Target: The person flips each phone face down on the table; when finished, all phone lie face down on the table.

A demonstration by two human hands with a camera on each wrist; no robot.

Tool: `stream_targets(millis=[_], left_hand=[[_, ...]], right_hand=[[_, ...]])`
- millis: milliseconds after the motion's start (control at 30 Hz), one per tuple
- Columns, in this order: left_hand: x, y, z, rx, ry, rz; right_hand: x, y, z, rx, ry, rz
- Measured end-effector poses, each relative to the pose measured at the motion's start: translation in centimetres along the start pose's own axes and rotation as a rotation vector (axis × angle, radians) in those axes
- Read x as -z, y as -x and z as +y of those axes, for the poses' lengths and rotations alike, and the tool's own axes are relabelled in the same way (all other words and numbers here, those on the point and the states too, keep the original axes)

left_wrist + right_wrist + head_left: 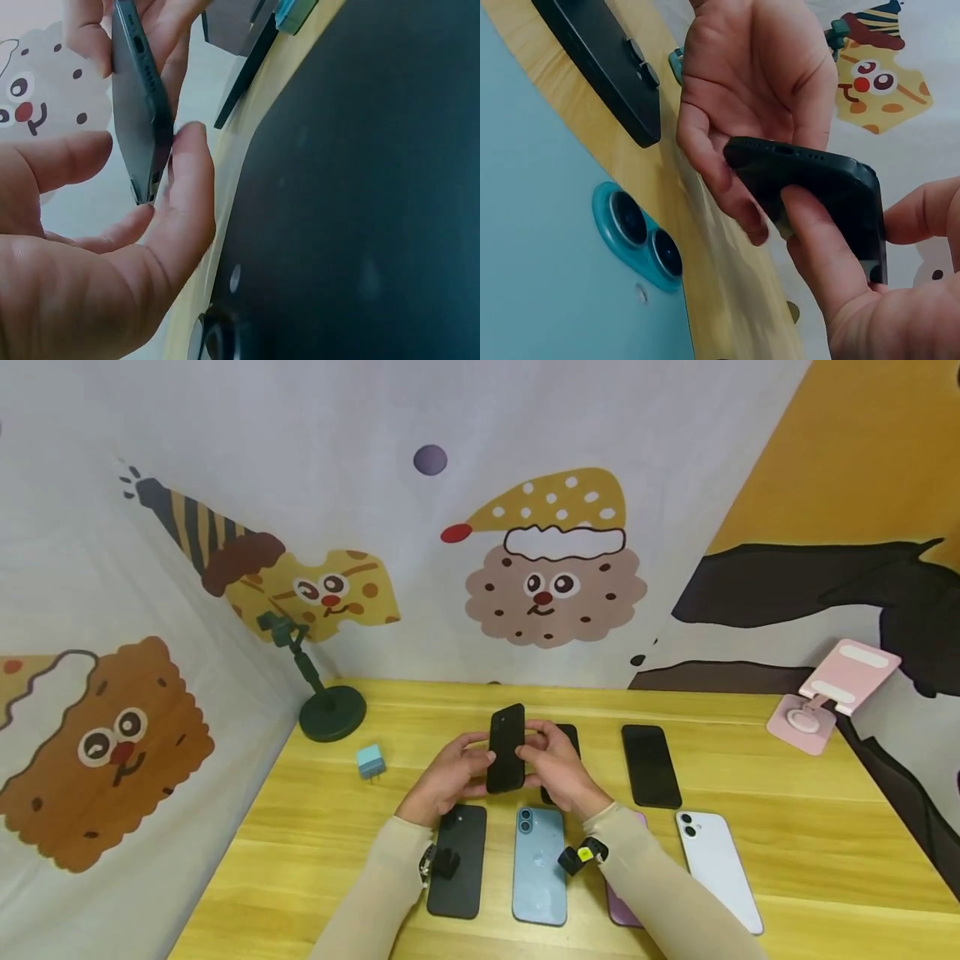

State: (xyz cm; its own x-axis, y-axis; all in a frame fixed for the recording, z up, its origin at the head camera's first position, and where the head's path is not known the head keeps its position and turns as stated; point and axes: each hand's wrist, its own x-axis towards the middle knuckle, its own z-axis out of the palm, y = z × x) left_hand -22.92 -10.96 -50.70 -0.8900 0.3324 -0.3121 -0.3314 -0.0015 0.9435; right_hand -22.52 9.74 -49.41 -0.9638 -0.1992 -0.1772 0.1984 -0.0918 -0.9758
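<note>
A black phone (pixel 506 750) is held upright above the table (pixel 810 843) centre, gripped by the left hand (pixel 448 777) and right hand (pixel 553 762). Its bottom ports are shown only in the wrist views. No writing can be read.

Black phone (pixel 507 750), slim, upright, back facing camera, held above table between both hands.

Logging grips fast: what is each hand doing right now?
Left hand: holds the slim black smartphone upright above the wooden table, fingers curled round it.
Right hand: pinches the same phone from the other side.
</note>
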Motion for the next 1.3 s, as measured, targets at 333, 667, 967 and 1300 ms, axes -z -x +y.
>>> stream_targets(millis=[333,667,967,1300], left_hand=[[0.2,0.2,0.5,-0.011,-0.030,0.012],[0.7,0.1,1.6,0.025,-0.147,0.054],[0.4,-0.1,2.0,0.026,-0.340,0.102],[0.4,-0.8,1.5,0.064,-0.358,0.076]], right_hand=[[0.0,-0.1,0.2,-0.002,0.031,0.016],[1.8,-0.3,0.0,-0.001,0.194,-0.054],[2.2,-1.0,0.4,-0.010,0.327,-0.041],[1.9,-0.9,1.2,0.024,0.462,0.010]])
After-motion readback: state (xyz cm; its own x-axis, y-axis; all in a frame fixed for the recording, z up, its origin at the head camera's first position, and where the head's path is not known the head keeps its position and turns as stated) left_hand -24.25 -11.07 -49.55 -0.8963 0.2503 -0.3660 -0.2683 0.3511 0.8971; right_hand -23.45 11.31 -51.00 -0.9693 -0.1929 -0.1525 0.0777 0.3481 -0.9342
